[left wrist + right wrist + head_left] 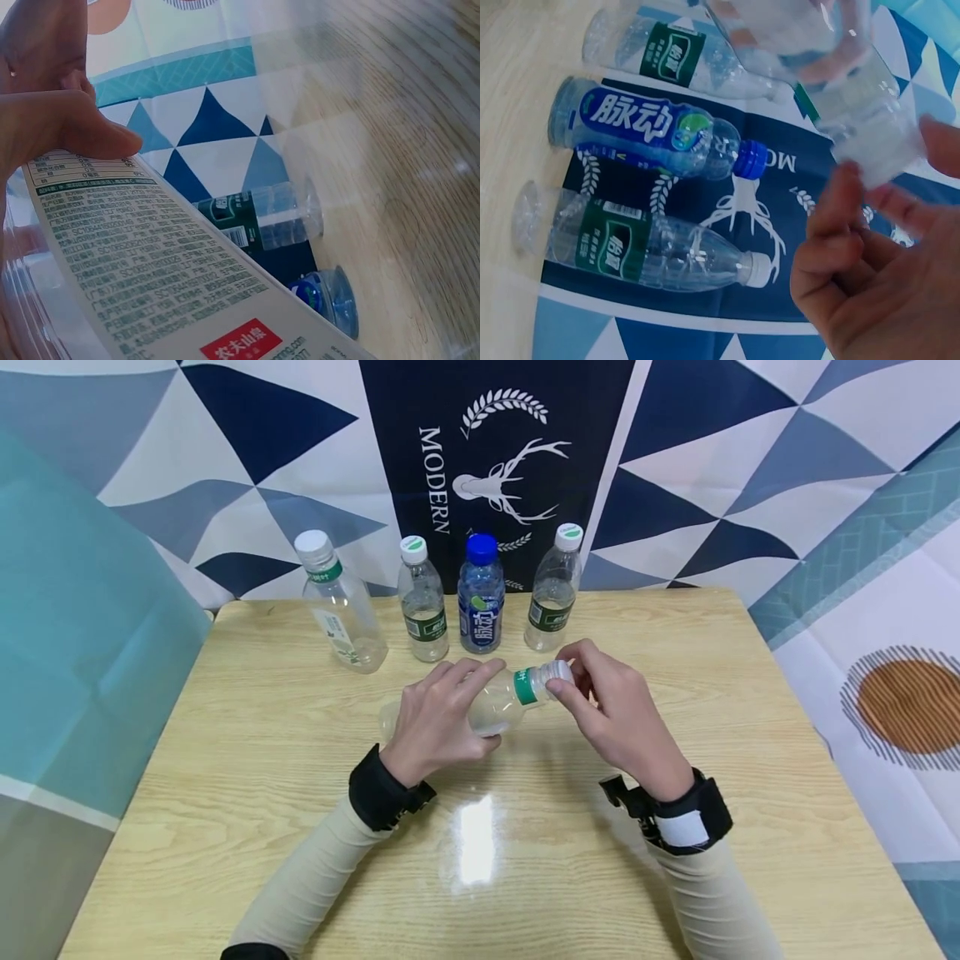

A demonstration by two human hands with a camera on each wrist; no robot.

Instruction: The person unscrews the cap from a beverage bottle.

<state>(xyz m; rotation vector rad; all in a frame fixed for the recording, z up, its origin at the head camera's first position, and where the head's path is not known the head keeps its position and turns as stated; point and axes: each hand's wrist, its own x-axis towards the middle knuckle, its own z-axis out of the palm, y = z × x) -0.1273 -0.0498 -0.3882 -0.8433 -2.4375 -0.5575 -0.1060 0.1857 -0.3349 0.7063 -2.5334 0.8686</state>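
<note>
A clear plastic bottle [498, 703] with a green neck band is held tilted on its side above the table, its neck to the right. My left hand [441, 714] grips its body, thumb on the near side. At the neck, my right hand [621, 717] pinches the white cap [557, 672] between thumb and fingers. The left wrist view shows the bottle's printed label [157, 247] close up, with the left thumb over its top edge. In the right wrist view the cap [877, 146] and the fingertips around it are blurred.
Along the back of the wooden table [247, 735] stand a large clear bottle [345, 610], a small white-capped bottle [424, 606], a blue-capped bottle [482, 597] and another white-capped bottle [553, 589]. A patterned cloth [300, 427] hangs right behind them.
</note>
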